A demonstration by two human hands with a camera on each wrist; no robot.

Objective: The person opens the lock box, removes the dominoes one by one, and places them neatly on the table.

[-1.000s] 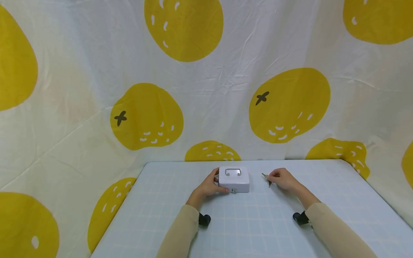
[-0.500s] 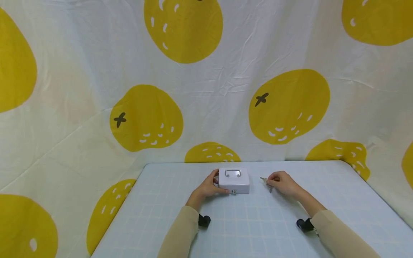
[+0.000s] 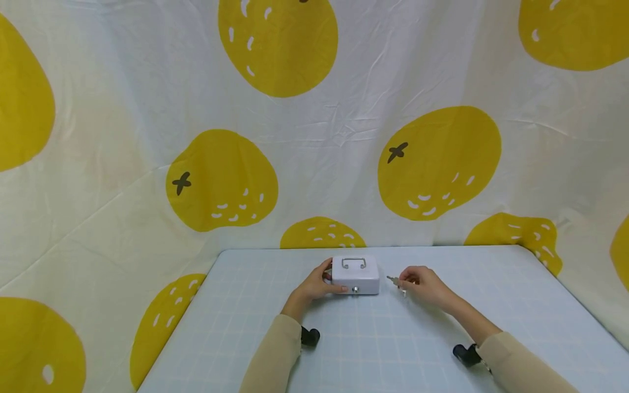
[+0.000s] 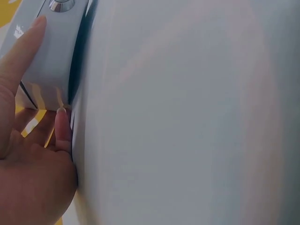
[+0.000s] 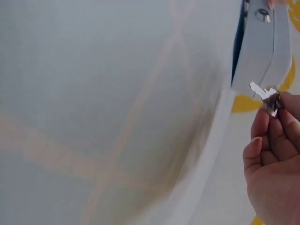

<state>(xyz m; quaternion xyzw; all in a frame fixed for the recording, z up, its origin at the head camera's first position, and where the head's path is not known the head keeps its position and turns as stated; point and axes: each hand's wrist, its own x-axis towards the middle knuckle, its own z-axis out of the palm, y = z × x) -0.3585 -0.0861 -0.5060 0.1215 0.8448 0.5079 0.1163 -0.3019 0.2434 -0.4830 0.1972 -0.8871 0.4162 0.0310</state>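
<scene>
A small white cash box [image 3: 361, 275] with a folding metal handle on its lid sits shut on the table. My left hand [image 3: 313, 285] grips its left end, thumb on the front face beside the round lock [image 4: 62, 4] and fingers around the side. To the right of the box, my right hand [image 3: 426, 285] pinches a small silver key [image 5: 258, 88] between thumb and fingers. The key's blade points left toward the box, a short gap away from it in the head view. More metal hangs below the pinched key, partly hidden by the fingers.
The table [image 3: 373, 349] has a pale blue checked cover. Behind it hangs a white cloth [image 3: 334, 180] printed with yellow fruit. A black wrist camera [image 3: 310, 337] is strapped at the left sleeve and another camera [image 3: 466, 355] at the right.
My right hand has moved left and a little nearer the person, bringing the key closer to the box. The key has been turned in the fingers. My left hand stays on the box.
</scene>
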